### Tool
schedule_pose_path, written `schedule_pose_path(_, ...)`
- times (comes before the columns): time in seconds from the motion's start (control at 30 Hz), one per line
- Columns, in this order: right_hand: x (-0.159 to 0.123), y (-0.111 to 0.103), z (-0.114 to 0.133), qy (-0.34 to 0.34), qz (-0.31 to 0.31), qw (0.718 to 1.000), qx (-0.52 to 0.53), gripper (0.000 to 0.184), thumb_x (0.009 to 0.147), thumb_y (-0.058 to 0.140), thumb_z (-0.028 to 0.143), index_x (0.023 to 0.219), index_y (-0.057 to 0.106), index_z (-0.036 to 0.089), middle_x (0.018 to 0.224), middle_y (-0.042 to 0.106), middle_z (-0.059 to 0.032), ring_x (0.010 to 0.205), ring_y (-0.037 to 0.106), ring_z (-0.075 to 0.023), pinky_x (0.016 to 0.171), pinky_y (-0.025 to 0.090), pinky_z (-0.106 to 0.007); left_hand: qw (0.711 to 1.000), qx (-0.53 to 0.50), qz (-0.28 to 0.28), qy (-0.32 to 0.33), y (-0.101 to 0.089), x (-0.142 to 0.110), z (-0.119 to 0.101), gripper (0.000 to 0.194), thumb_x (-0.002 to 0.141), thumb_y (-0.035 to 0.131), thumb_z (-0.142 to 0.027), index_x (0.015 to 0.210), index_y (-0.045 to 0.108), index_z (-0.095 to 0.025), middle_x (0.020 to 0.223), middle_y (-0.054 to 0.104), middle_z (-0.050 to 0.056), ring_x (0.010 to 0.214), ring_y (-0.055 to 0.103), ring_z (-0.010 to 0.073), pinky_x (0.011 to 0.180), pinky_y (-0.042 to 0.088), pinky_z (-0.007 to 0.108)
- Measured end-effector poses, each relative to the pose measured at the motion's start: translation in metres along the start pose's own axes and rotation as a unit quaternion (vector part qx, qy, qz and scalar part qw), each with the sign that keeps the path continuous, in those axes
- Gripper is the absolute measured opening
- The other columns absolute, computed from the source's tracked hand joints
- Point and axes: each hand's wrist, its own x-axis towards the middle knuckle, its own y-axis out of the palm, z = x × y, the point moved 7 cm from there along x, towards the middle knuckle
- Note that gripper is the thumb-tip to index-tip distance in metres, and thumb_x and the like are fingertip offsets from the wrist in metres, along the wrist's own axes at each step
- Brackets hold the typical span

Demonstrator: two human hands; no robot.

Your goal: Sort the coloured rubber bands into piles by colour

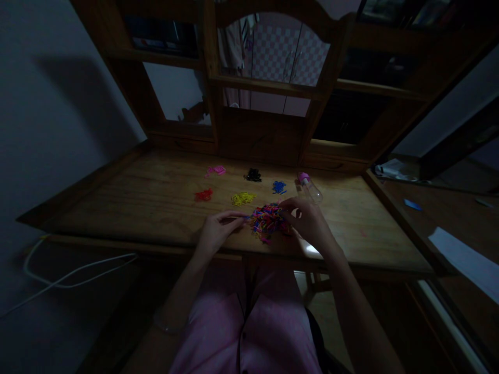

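Observation:
A mixed heap of small, thin, looped coloured pieces (pixel 268 221), which look like paper clips, lies near the table's front edge. At its left side my left hand (pixel 219 228) has thumb and forefinger pinched together, with a bit of blue at the tips. My right hand (pixel 306 218) reaches over the heap's right side, its fingers closed in a pinch; what they hold is too small to make out. Behind the heap sit single-colour piles: yellow (pixel 244 198), blue (pixel 279 187), black (pixel 253 175), red (pixel 204 195) and pink (pixel 216 170).
A clear bottle with a pink-purple cap (pixel 310 187) lies right of the blue pile. The wooden table (pixel 156 182) backs onto a shelf unit (pixel 261 130) with a mirror. White cables (pixel 78 272) hang at the left; a white sheet (pixel 465 257) lies on the right-hand surface.

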Motion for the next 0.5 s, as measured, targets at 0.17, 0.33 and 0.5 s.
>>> schedule_pose_path(0.17,0.02,0.031,0.003,-0.03,0.087,0.994,-0.056,0.02,0.08,0.061,0.011,0.095,0.071,0.019,0.092,0.069,-0.0064,0.079,0.062,-0.0169,0.072,0.046,-0.028,1.0,0.013,-0.004,0.005,0.001,-0.003,-0.005,0.031,0.072,0.075,-0.036,0.093,0.074,-0.014,0.088,0.076,0.008,0.079,0.071,0.0199,0.078,0.057,0.03)
schedule_pose_path(0.33,0.027,0.044,0.004,-0.028,0.098,0.986,-0.129,0.021,0.075,0.063,0.007,0.088,0.073,0.02,0.086,0.068,-0.0078,0.077,0.062,-0.0192,0.069,0.044,-0.028,0.999,0.038,-0.006,0.014,0.001,-0.004,-0.009,0.029,0.073,0.073,-0.036,0.093,0.075,-0.015,0.088,0.075,0.007,0.081,0.07,0.0199,0.076,0.057,0.029)
schedule_pose_path(0.5,0.027,0.039,0.004,-0.015,0.081,0.987,-0.137,0.017,0.074,0.065,0.01,0.085,0.073,0.019,0.084,0.069,-0.0075,0.074,0.061,-0.0184,0.066,0.042,-0.027,0.998,0.052,0.007,0.027,0.001,-0.003,-0.007,0.03,0.074,0.071,-0.038,0.095,0.075,-0.017,0.089,0.075,0.007,0.081,0.07,0.0192,0.074,0.055,0.027)
